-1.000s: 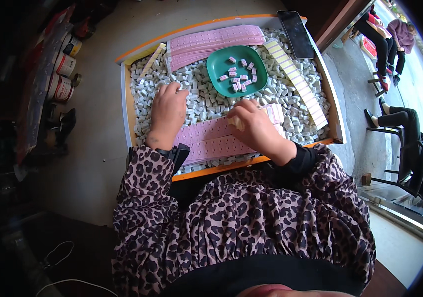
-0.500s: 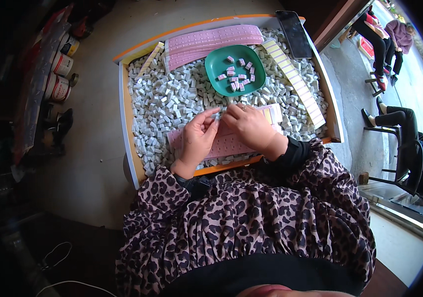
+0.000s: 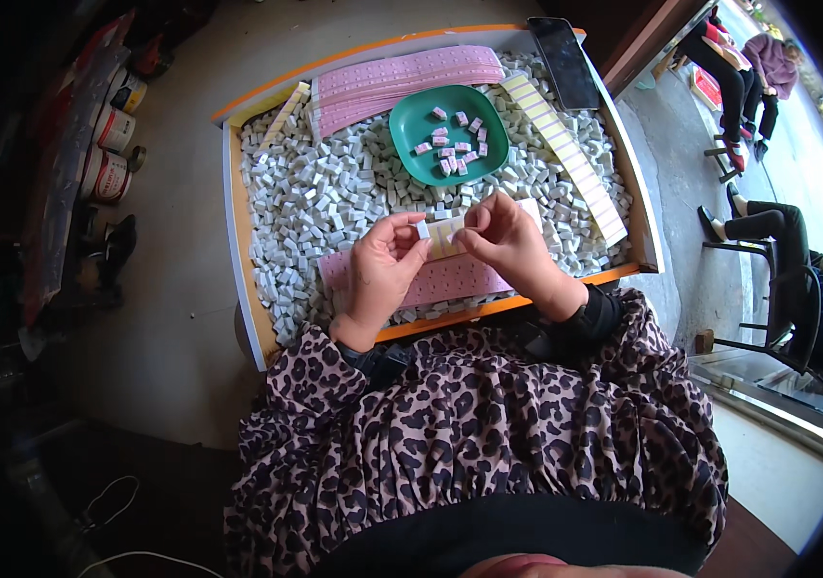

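My left hand [image 3: 378, 272] pinches a small white block [image 3: 422, 230] between thumb and fingertips. To its right, my right hand [image 3: 515, 246] is raised with thumb and forefinger pressed together; what they hold, if anything, is too small to make out. Under both hands lie a cream label strip [image 3: 444, 241] and a pink printed sheet [image 3: 450, 283], partly hidden by them. Loose pale blocks [image 3: 310, 207] fill the shallow wooden box [image 3: 247, 289] around the sheets. Beyond my hands, a green dish [image 3: 409, 123] carries several blocks with pink labels [image 3: 462, 147].
A stack of pink sheets [image 3: 402, 79] lies along the box's far side. Cream label strips [image 3: 565, 154] rest on the blocks at right and far left. A black phone [image 3: 563, 63] sits at the far right corner. Tins [image 3: 115, 130] stand at left; seated people [image 3: 768, 72] are outside at right.
My right hand has drawn away from my left, to the right, and turned upward. The white block in my left fingers now shows plainly. The whole view has shifted slightly.
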The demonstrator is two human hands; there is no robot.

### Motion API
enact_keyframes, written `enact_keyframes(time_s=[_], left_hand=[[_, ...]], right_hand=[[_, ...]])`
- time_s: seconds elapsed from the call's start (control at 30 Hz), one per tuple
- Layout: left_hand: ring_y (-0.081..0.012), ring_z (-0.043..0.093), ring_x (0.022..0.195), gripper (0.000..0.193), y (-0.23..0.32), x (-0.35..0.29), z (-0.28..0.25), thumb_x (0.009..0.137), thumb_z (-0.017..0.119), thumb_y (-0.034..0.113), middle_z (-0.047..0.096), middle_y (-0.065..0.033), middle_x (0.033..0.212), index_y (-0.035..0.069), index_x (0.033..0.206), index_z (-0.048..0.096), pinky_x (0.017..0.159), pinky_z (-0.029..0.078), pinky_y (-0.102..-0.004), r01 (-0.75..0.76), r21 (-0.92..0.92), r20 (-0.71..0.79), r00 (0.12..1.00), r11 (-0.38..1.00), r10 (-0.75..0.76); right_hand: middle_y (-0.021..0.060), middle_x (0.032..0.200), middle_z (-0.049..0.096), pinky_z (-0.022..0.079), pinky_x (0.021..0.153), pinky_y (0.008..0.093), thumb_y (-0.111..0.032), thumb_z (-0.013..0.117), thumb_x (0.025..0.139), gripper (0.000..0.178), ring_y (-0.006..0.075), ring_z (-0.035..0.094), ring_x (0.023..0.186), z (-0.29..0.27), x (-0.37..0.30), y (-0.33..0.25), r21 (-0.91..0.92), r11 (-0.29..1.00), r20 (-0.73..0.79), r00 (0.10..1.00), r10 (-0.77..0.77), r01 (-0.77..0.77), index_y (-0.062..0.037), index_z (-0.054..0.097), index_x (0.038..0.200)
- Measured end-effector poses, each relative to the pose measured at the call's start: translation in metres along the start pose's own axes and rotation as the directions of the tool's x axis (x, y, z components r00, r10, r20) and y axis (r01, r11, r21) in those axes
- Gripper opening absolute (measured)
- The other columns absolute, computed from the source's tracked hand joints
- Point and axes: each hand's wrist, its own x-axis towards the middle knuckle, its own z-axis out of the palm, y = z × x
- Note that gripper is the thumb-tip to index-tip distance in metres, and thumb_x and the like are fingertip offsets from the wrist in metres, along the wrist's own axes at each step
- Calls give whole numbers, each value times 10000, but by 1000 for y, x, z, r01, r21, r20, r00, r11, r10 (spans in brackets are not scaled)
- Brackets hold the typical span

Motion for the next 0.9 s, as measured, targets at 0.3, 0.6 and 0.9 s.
enact_keyframes(time_s=[0.3, 0.6, 0.9], left_hand=[[-83, 626, 786, 289, 20, -6, 11, 832, 629, -58, 657, -40, 863, -3, 1114, 597, 701, 513, -218, -151, 109, -8, 988, 982, 153], [-99, 639, 802, 268, 22, -8, 11, 854, 601, -51, 666, -50, 934, -14, 1119, 597, 746, 518, -224, -111, -28, 4, 994, 993, 111], [-156, 612, 1000, 301, 28, -6, 2, 909, 493, -39, 623, -108, 1109, -41, 1204, 551, 880, 512, -281, 134, -307, 198, 977, 942, -75]], right_hand=[[-12, 786, 495, 443, 692, 200, 55, 655, 826, 303, 57, 507, 761, 23, 4, -20, 198, 980, 21, 1000, -9, 5, -83, 386, 805], [-23, 778, 487, 446, 670, 194, 23, 676, 830, 297, 46, 500, 734, 25, 1, -23, 126, 992, 29, 1000, 10, -13, -77, 397, 813], [16, 979, 505, 463, 678, 209, -47, 742, 795, 272, 73, 532, 784, 24, 2, -20, -338, 918, 51, 977, -205, 210, -60, 482, 877]])
